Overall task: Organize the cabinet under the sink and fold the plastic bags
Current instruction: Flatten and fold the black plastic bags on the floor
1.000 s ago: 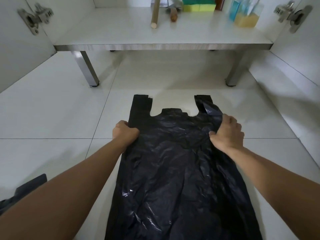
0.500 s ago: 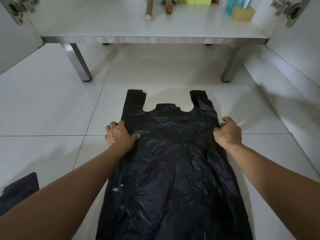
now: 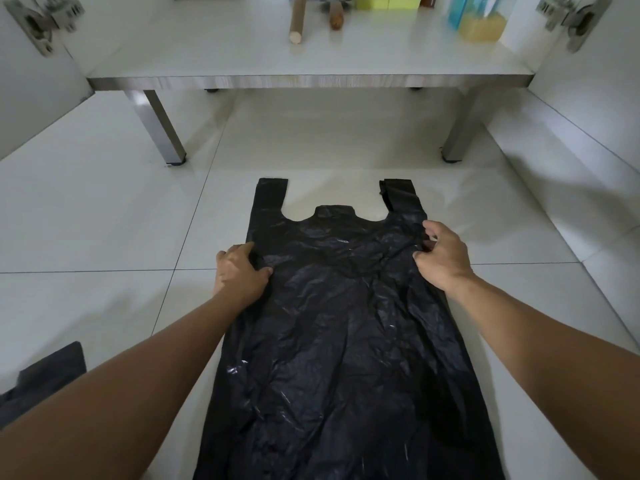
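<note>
Black plastic bag (image 3: 346, 341) flat on the tiled floor (image 3: 104, 220), centre to 6 o'clock, two handles toward 12 o'clock, surface wrinkled. Left hand (image 3: 239, 271) at 9 o'clock edge of the bag, just below the left handle, palm down, thumb on the plastic, fingers curled at the edge with a bit of film between them and the thumb; looks like a pinch on the bag. Right hand (image 3: 443, 254) at 3 o'clock edge, below the right handle, fingers (image 3: 431, 230) bent and closed on a bunched fold of the bag. Both forearms in from 6 o'clock side.

Second dark bag (image 3: 45, 379) at 8 o'clock on the floor, partly hidden by the left forearm, apart from the main bag.

Cabinet floor (image 3: 242, 57) at 12 o'clock, raised on metal legs (image 3: 162, 129). On it: wooden stick (image 3: 298, 22), second wooden handle (image 3: 336, 17) just beside, yellow-green sponges (image 3: 388, 1) behind, clear container with yellow contents (image 3: 481, 24) at 1 o'clock. Door hinges (image 3: 41, 22) at 10 and 2 o'clock.
</note>
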Motion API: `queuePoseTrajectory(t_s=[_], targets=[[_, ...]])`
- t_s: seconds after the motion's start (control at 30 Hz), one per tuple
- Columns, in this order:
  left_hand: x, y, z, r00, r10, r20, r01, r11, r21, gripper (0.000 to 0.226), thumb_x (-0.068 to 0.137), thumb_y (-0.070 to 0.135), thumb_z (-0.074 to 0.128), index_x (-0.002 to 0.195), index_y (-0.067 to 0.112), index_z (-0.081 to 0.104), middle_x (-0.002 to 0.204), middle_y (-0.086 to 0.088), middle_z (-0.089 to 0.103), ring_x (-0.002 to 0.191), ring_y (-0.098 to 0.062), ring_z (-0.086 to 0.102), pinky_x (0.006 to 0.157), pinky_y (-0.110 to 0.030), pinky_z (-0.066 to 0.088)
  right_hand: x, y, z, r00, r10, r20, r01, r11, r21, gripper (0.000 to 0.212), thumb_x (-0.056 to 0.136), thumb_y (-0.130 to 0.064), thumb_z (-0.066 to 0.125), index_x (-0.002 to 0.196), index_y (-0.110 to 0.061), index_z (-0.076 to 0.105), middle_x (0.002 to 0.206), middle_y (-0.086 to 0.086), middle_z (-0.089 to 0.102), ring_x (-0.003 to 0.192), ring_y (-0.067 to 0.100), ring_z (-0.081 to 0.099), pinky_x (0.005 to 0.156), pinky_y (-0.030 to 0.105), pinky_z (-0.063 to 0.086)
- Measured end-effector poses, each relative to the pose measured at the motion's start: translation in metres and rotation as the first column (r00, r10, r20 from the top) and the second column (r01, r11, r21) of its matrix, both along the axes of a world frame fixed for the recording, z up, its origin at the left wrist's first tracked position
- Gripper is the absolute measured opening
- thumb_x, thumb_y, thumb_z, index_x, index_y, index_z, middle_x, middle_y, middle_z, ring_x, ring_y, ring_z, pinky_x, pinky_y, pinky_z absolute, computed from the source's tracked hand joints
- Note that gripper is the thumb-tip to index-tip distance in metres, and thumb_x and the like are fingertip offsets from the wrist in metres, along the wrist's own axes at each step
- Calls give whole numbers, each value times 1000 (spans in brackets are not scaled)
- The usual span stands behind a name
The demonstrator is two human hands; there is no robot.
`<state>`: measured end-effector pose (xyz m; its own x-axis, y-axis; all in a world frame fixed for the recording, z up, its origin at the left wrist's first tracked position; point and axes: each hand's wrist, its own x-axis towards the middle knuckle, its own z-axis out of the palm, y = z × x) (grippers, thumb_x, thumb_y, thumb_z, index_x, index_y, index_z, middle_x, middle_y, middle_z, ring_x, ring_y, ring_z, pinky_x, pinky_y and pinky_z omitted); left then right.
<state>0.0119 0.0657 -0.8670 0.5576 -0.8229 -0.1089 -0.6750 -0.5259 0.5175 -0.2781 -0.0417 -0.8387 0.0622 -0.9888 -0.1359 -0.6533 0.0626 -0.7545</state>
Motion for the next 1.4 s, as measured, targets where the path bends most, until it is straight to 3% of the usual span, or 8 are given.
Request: queuePoseTrajectory(t_s=[0.17,0.3,0.47,0.63,0.9,1.07,1.17,1.4], targets=[[-3,8,2,999,-28,42,27,999,25,66,87,31,70,143,13,42,151,-12,34,136,-32,29,112,-44,30,-1,12,-8,966,83,-245,-80,997,24,61,90,-6,62,147,-9,40,146,11,47,133,29,46,107,28,36],[-17,25,6,978,-167,122,167,986,9,72,86,52,63,146,21,37,158,-7,23,142,-31,20,115,-49,21,-5,34,-12,903,89,-421,-86,996,28,59,90,-23,66,143,-10,43,140,14,48,128,35,47,104,42,43],[-41,64,16,835,-548,54,518,814,262,111,63,82,55,153,33,13,163,2,-5,149,-26,-6,120,-51,0,-14,61,0,847,140,-513,-136,990,46,61,90,-32,66,143,-12,42,138,14,47,126,35,47,99,42,45],[-40,109,16,693,-711,116,588,651,480,121,63,80,62,154,34,-4,159,-2,-25,146,-30,-20,119,-55,-5,-28,124,9,756,394,-523,-436,899,46,63,89,-41,67,142,-15,45,142,9,46,130,30,44,106,42,41],[-55,169,26,840,-499,214,408,841,356,85,87,57,58,153,20,18,162,-8,-1,148,-33,8,119,-51,15,-52,207,1,285,735,-616,-804,533,264,83,86,-71,49,155,-34,21,165,3,2,152,24,5,121,45,17],[-72,207,28,991,-132,-16,127,905,406,107,62,65,78,143,15,28,143,-13,32,134,-34,28,107,-51,37,-65,234,3,185,753,-632,-882,411,231,81,80,-72,47,149,-30,39,160,9,26,146,28,28,117,45,27],[-77,225,27,983,-180,27,144,861,488,107,59,60,83,140,15,27,137,-13,29,131,-34,27,103,-52,40,-67,251,1,43,749,-661,-906,308,290,75,86,-68,31,153,-35,27,164,9,14,150,28,18,119,48,21],[-75,243,20,972,-234,22,217,927,306,78,79,43,75,138,12,33,134,-16,30,127,-34,29,106,-47,38,-67,255,-15,-31,724,-690,-861,331,387,77,80,-73,-13,151,-44,-13,162,1,-22,150,30,-17,118,61,5]])
